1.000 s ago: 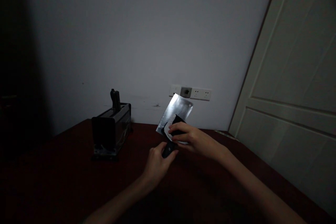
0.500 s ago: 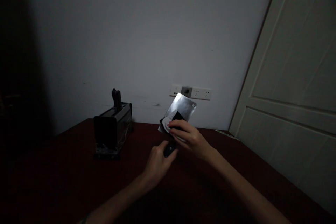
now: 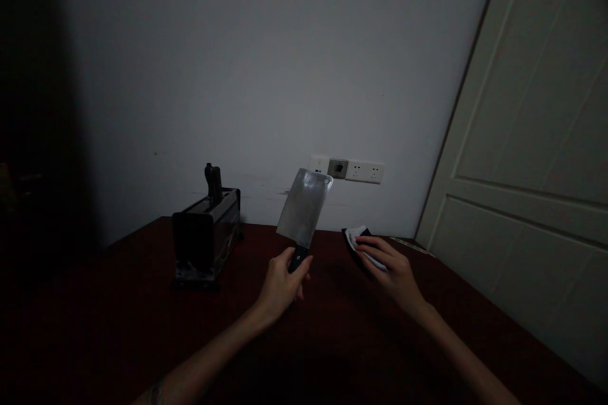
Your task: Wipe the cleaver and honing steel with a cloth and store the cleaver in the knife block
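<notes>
My left hand [image 3: 280, 281] is closed round the dark handle of a cleaver [image 3: 304, 207], holding it upright with the shiny rectangular blade raised above the table. My right hand [image 3: 389, 266] sits to the right of the blade, fingers closed on a dark and white cloth [image 3: 360, 242] just above the tabletop. The cloth is clear of the blade.
A dark red table [image 3: 118, 329] fills the lower view. A black knife block [image 3: 204, 237] with a handle sticking up stands at the back left. A strip of wall sockets [image 3: 354, 169] is on the grey wall. A white door [image 3: 532, 158] is on the right.
My right hand has pulled the cloth off the blade and moved right and down. My left hand has turned the cleaver more upright, its blade now bare.
</notes>
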